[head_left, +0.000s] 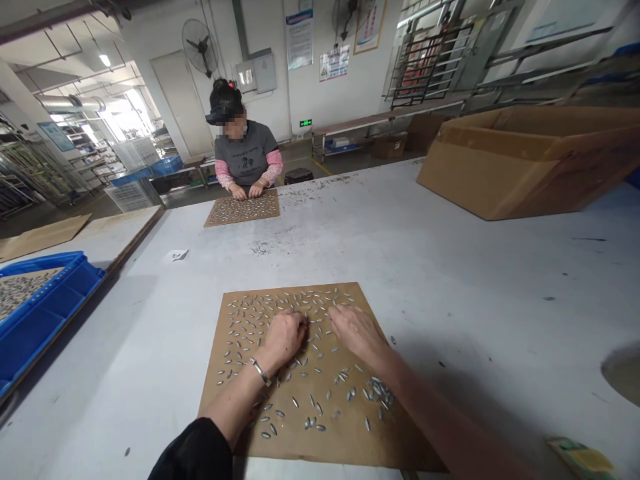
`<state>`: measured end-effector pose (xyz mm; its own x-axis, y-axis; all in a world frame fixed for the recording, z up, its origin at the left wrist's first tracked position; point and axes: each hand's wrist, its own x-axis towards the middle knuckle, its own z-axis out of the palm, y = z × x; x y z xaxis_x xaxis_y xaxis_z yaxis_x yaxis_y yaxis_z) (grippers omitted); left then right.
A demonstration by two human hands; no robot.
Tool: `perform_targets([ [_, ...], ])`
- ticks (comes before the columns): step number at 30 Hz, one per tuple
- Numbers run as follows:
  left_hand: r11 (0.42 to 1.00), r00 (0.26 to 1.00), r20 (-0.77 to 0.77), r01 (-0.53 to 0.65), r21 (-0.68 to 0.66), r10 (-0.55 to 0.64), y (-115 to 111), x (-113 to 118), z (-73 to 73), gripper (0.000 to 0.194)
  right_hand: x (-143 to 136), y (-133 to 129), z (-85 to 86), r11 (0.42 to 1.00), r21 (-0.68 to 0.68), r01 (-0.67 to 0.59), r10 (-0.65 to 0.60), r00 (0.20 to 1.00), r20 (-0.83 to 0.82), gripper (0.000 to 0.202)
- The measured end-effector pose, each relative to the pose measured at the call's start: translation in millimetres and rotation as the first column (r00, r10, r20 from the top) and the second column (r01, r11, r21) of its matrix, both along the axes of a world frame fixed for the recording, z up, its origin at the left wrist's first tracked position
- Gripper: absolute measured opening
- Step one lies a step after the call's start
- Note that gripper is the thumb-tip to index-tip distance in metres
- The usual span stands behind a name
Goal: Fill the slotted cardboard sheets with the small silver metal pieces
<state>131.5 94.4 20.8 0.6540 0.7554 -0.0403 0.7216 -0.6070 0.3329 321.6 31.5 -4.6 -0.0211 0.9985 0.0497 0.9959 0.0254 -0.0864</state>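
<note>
A brown cardboard sheet lies on the pale table, with many small grey spindle-shaped metal pieces on it. They lie spread out singly at the upper left and bunched in a small pile at the right. My left hand, with a bracelet at the wrist, rests at the sheet's middle, its fingers curled together; whatever is between the fingertips is hidden. To its right, my right hand is palm down over the upper right part, fingers bent and close together, fingertips near several pieces. Anything pinched there is too small to make out.
Across the table, a person has both hands on another sheet of pieces. A large cardboard box stands at the back right, a blue crate at the left. A round hole is at the right.
</note>
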Motion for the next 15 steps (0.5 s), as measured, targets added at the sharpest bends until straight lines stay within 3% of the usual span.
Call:
perform_targets([
  [9,0.989,0.990,0.028,0.138,-0.061,-0.136,-28,-3,-7.4,0.021,7,-22,-10.8,0.993,0.033,-0.117,0.118,0.993,-0.023,0.030],
  [15,0.989,0.990,0.009,0.139,-0.055,-0.138,-41,-5,-7.9,0.024,8,-28,-14.1,0.982,0.072,-0.174,0.176,0.984,-0.021,0.030],
])
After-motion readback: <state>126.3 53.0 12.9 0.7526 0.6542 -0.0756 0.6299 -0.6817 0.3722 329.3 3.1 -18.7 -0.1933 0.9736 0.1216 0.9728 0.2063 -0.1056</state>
